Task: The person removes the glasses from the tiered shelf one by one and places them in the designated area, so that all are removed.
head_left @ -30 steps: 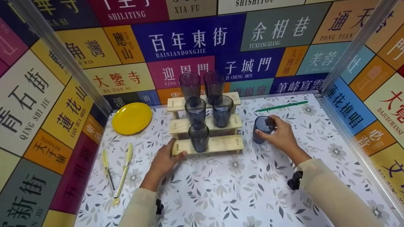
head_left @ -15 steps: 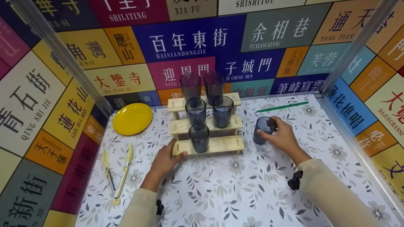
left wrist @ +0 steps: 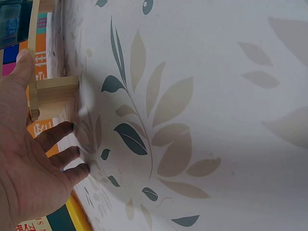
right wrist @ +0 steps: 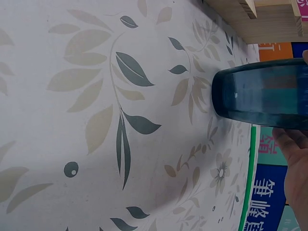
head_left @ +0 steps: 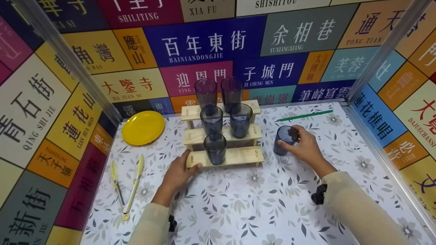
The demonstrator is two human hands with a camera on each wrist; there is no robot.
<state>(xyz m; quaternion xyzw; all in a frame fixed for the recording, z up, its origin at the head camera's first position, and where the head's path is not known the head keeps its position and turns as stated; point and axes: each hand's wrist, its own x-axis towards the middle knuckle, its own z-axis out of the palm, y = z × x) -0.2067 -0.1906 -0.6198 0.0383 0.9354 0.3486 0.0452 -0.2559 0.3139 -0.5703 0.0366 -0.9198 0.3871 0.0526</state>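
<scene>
My right hand [head_left: 306, 144] grips a dark blue-grey drinking glass [head_left: 282, 149] by its upper part, thumb on the near side and fingers round the far side. The glass stands to the right of a three-step wooden stand [head_left: 242, 154]; the right wrist view shows its base [right wrist: 222, 94] close to the table. My left hand [head_left: 176, 173] holds the left end of the lowest step between thumb and index finger, its other fingers [left wrist: 62, 156] loose below. One glass [head_left: 215, 149] stands on that step, two more [head_left: 240, 122] on the middle step and two [head_left: 232, 90] on top.
A yellow plate [head_left: 143, 127] lies at the back left, with spread yellow-tipped tongs [head_left: 127, 194] in front of it. Behind the held glass lies a green stick [head_left: 305, 115]. Walls with printed signs enclose the patterned tabletop [head_left: 235, 211] at back and sides.
The held glass and my right hand have shifted very slightly to the right since a second ago. My left hand, the stand and its glasses keep their places.
</scene>
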